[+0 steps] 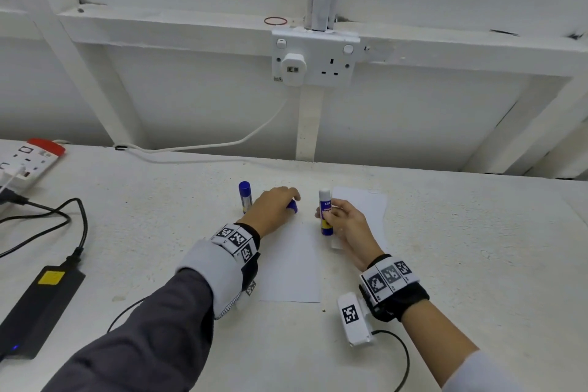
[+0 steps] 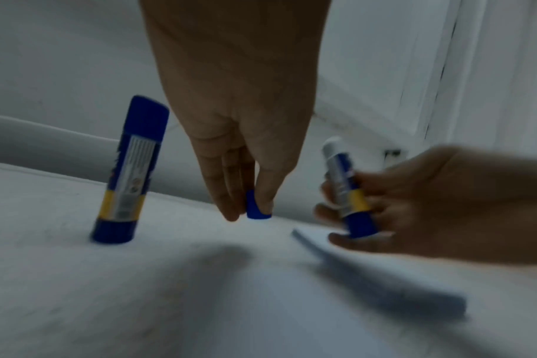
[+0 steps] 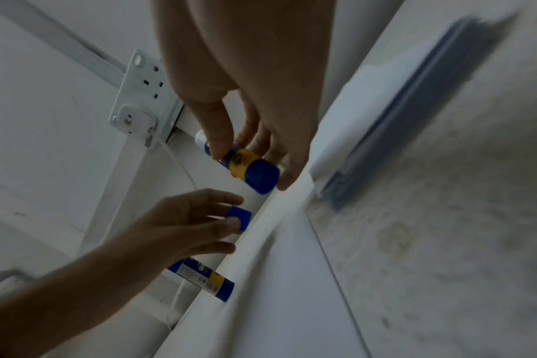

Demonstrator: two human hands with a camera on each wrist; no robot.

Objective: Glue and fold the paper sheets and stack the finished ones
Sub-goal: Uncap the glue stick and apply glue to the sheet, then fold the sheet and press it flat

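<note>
Blue plastic shows between the fingertips of your left hand (image 1: 276,204): you pinch the small cap (image 1: 292,206) of a glue stick, low over the white table (image 1: 159,232), at the far end of the paper sheet (image 1: 291,264) that lies flat in front of you. Your right hand (image 1: 345,222) curls round the uncapped glue stick (image 1: 325,212), held upright with its white tip exposed and its base near the sheet's far right corner. A second, capped glue stick (image 1: 244,196) stands just left of your left hand. More paper (image 1: 362,210) lies to the right, behind your right hand; the wrist view suggests a stack, though blur hides how many sheets.

Judging from this, the gluing stroke has not begun. Set the cap down upright where you can find it by touch, beside the standing stick and off the sheet. Then flatten your left hand on the sheet to pin it. Tip the stick over and draw it along one edge in a single light pass, since thin paper may wrinkle or slide if you press hard.
</note>
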